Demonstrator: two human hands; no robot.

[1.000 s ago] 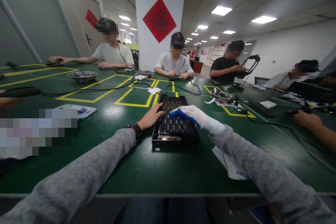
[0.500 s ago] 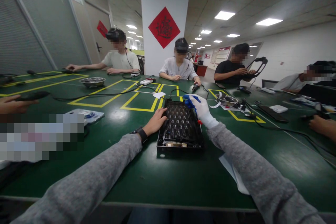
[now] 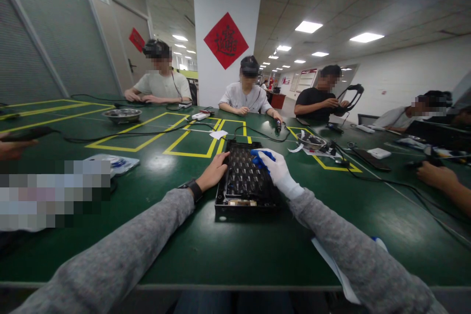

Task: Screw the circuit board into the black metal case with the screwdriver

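A black open case, a rectangular shell with rows of small shiny parts inside, lies on the green table before me. My left hand, bare, lies along the case's left edge with its fingers stretched towards the far end. My right hand wears a white glove with blue fingertips. Its fingers are bent and drawn together over the right part of the case; whatever they hold, if anything, is hidden. Near the case's front wall a pale gold part shows.
Metal bowls stand at the left and right. A white paper scrap lies beyond the case. Black cables cross the table. A light blue sheet lies by my right forearm. Several people sit around the table.
My right hand has moved from the case's far right corner nearer and inward over it. The red piece seen beside that hand before is out of sight. My left hand stays at the left edge.
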